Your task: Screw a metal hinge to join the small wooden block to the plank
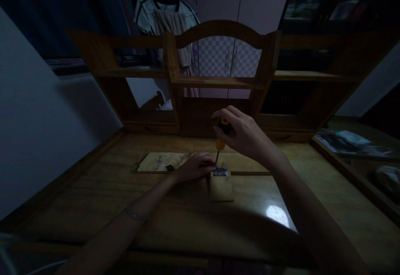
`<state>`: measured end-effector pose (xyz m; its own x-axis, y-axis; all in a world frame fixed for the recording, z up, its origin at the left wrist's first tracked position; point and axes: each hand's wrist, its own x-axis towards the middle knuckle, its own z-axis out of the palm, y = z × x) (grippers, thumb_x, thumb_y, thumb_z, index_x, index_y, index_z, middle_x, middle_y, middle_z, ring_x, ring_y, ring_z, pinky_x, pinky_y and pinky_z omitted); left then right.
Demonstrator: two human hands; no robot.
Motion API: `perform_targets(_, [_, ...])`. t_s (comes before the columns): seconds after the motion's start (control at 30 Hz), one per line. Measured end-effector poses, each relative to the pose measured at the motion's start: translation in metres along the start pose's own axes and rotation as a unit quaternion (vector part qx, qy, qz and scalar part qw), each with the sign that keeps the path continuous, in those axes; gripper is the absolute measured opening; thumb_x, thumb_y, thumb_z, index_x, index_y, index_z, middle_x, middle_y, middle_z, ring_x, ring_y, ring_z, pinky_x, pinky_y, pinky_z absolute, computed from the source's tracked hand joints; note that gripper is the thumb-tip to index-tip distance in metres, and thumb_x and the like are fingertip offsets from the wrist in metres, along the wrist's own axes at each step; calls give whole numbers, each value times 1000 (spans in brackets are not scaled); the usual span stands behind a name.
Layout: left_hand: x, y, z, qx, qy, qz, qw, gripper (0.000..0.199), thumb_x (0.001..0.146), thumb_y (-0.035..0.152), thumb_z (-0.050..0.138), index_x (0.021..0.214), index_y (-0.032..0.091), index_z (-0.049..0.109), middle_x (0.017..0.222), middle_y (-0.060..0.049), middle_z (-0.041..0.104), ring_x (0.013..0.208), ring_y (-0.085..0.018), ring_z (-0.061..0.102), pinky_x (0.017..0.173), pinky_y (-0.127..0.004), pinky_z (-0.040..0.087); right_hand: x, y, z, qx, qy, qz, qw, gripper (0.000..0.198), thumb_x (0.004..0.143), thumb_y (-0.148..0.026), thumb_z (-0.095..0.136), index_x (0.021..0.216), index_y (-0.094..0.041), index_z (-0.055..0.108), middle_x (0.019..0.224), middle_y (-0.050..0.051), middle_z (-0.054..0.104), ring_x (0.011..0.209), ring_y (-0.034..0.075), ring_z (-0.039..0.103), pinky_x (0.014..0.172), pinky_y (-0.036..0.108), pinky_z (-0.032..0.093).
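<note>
My right hand (240, 131) is wrapped around the yellow-and-black handle of a screwdriver (220, 145). Its shaft points down, slightly tilted, with the tip on a small metal hinge (220, 173). The hinge bridges a long wooden board (250, 162) and a small wooden block (221, 188), and screw heads or holes show on it. Beside the hinge, my left hand (197, 166) rests over the board, fingers closed together near the screwdriver tip. Whatever is between those fingertips is too small to make out. The board's left part has a rough, stained patch.
Under the pieces lies a wooden desk top (131, 216), with a shelf unit (215, 82) along its back. A wall (46, 129) borders the left. Papers and packets (353, 139) lie on a surface at right. Clothes (170, 16) hang behind, near a checkered cabinet (215, 58).
</note>
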<state>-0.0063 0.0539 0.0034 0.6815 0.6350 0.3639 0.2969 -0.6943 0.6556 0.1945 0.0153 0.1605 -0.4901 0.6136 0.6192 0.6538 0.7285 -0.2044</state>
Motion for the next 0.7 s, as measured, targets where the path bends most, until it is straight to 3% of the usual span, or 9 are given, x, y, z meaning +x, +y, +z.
perform_targets(0.23, [-2, -2, 0, 15, -3, -6, 1000, 13, 88, 27, 62, 96, 18, 67, 93, -3, 64, 89, -17, 59, 82, -28, 46, -3, -5, -6, 14, -32, -16, 999, 45, 84, -15, 52, 129, -20, 49, 122, 9, 53, 92, 20, 58, 85, 33, 44])
perform_targets(0.43, [-2, -4, 1, 3, -1, -7, 1000, 10, 88, 24, 61, 93, 17, 66, 93, -4, 64, 89, -16, 59, 82, -27, 47, -1, -2, -6, -33, -24, 19, 999, 26, 93, -30, 52, 118, -23, 57, 111, 6, 59, 79, 17, 58, 74, 30, 44])
perform_targets(0.5, [-2, -4, 2, 3, 1, -5, 1000, 9, 88, 24, 62, 93, 18, 66, 93, -4, 63, 89, -16, 59, 81, -27, 46, -1, -3, -6, -28, -25, 10, 999, 24, 94, -27, 51, 116, -23, 58, 111, 5, 59, 82, 17, 58, 75, 29, 44])
perform_targets(0.7, [-1, -4, 3, 2, 1, -9, 1000, 9, 88, 24, 62, 92, 18, 66, 92, -3, 64, 88, -16, 59, 81, -27, 46, -3, -8, -10, 8, -50, -11, 999, 47, 85, -19, 52, 132, -21, 48, 120, 8, 55, 84, 18, 57, 79, 31, 45])
